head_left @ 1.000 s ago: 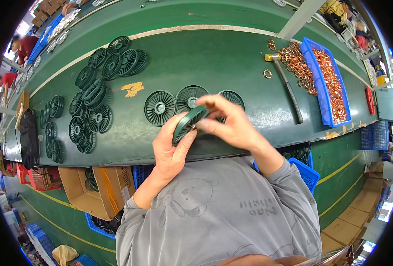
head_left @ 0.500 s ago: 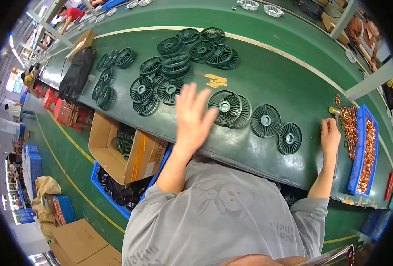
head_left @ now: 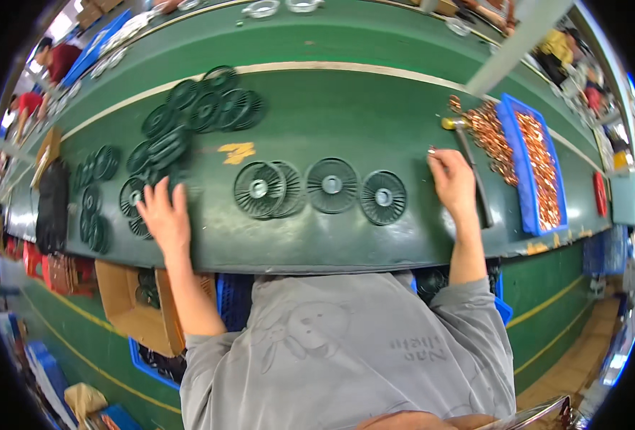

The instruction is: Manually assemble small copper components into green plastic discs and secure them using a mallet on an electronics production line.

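Observation:
My left hand [head_left: 168, 221] is open, fingers spread, at the near right edge of a group of dark green spoked plastic wheels [head_left: 165, 148]. One wheel [head_left: 132, 197] shows just left of its fingertips. My right hand [head_left: 453, 185] is closed in a pinch over the table, with a tiny bit of something at its fingertips too small to name. Between the hands stand a row of wheels: two overlapping [head_left: 258, 188], then a separate wheel [head_left: 332, 185] and another wheel [head_left: 384, 197]. Beside my right hand lies a hammer [head_left: 477, 175] with a yellow head.
A blue tray [head_left: 523, 168] of copper-coloured parts stands at the right, with loose copper-coloured parts [head_left: 491, 132] heaped beside it. A dark cloth or bag [head_left: 53, 204] lies far left. Below the table edge is a cardboard box [head_left: 127, 308]. Other people work across the line.
The view has turned, shifting the table leftward in the picture. My left hand has moved left, closer to the grouped wheels. My right hand stays pinched, right of the row.

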Motion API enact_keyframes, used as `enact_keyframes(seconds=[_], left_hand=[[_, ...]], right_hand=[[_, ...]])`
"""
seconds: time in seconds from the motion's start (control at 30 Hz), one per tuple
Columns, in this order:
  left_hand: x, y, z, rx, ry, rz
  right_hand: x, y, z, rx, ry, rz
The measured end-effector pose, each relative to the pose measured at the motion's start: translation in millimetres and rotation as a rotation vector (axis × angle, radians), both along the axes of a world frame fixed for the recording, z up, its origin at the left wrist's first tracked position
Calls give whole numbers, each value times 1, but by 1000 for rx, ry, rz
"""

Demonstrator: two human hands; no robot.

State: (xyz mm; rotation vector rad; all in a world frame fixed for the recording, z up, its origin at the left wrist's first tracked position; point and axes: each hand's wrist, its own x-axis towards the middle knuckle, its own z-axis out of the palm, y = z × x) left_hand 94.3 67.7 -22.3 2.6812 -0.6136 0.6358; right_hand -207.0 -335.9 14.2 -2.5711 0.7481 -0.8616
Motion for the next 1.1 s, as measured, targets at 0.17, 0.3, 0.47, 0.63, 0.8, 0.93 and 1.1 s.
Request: enact_keyframes(seconds=[0.17,0.3,0.47,0.63,0.8,0.93,1.1], left_hand=[[8,-2,6,-277,-93,-30],[-28,-30,14,-576,-146,-2],[-97,-92,42,-909,13,-346],[-150,-122,51,-1126,760,-607],[-167,-132,61,-1118,945,-730],[-171,-133,54,-1031,897,-730],[-175,-135,43,-1186,947,-843]], right_hand=[[1,43,19,65,-243,87],[1,65,28,-134,-323,192],[11,92,36,-292,-382,383],[28,124,43,-288,-452,565],[44,136,37,-286,-462,589],[47,142,38,-177,-286,542],[49,153,29,-30,-212,420]])
